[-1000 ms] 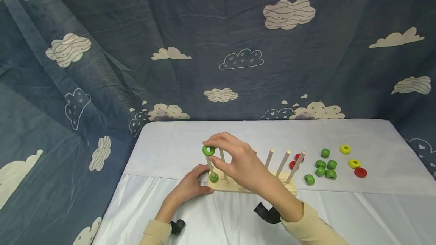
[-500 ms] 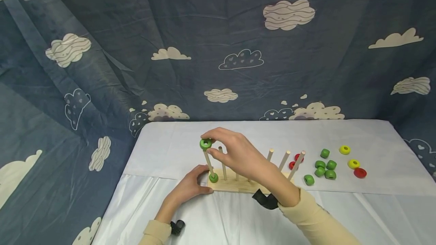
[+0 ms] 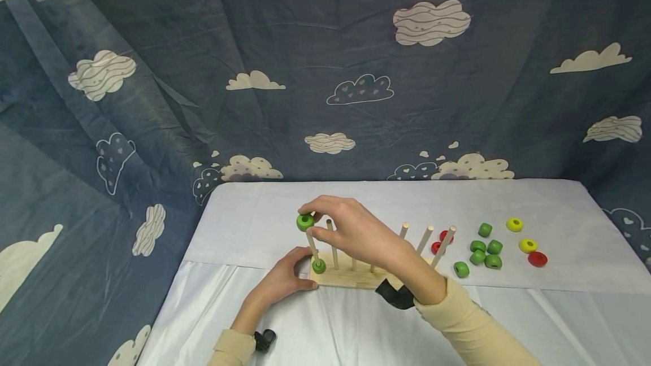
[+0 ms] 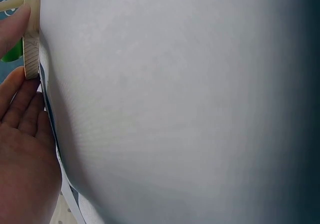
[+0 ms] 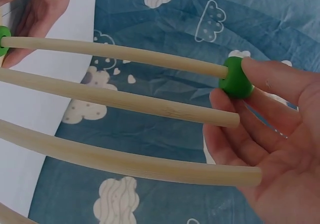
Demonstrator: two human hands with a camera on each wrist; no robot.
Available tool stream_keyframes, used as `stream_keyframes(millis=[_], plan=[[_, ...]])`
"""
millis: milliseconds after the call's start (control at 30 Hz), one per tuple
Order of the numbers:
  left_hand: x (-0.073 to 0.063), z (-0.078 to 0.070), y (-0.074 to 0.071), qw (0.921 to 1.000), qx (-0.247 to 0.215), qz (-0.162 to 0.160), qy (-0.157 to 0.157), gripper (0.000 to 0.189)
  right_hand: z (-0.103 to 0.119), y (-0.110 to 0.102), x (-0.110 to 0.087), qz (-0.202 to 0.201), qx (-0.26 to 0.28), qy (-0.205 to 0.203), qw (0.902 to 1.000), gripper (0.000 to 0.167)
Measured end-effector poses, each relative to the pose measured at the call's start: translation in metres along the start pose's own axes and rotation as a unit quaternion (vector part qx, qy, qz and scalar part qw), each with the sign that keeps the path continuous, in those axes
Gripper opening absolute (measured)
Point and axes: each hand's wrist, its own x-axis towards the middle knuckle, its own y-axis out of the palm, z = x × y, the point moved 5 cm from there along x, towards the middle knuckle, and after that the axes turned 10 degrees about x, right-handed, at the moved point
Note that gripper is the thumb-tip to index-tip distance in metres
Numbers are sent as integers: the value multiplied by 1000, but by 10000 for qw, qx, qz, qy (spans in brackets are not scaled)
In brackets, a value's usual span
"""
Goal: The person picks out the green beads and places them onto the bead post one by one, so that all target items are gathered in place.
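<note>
My right hand [image 3: 356, 236] pinches a green bead [image 5: 236, 79] between thumb and fingers at the top of the leftmost peg [image 3: 312, 246]. In the right wrist view that peg's tip meets the bead's hole. Another green bead [image 3: 319, 267] sits at the foot of the same peg. The wooden peg board [image 3: 346, 279] lies on the table with its pegs upright. At its left end my left hand [image 3: 285, 275] holds it, thumb at the front edge and fingers behind. The left wrist view shows the thumb and fingers around the board's end [image 4: 31, 56].
Right of the board lie several loose green beads [image 3: 478, 246], two yellow beads [image 3: 515, 225] and a red one [image 3: 538, 259]. Two red beads [image 3: 436, 248] lie behind the rightmost peg [image 3: 443, 245]. My right forearm covers part of the board. A cloud-patterned cloth [image 3: 285, 123] hangs behind the table.
My right hand has moved the green bead slightly left, rising and then dipping onto the leftmost peg's top. My left hand stays at the board's end.
</note>
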Motion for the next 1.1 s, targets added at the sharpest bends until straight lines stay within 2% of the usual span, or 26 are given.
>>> stream_keyframes(millis=[267, 633, 900, 1100], plan=[[1, 0, 0, 10000, 16, 8, 67, 71, -5, 2, 1, 136, -46, 274, 9995, 31], [2, 1, 1, 10000, 7, 5, -3, 71, -3, 1, 0, 105, -213, 274, 9993, 32], [0, -1, 0, 10000, -70, -8, 34, 69, 12, -8, -10, -272, -213, -267, 9990, 34], [-2, -2, -1, 9999, -89, 18, 66, 71, 25, -7, -27, -380, -36, -937, 9949, 37]])
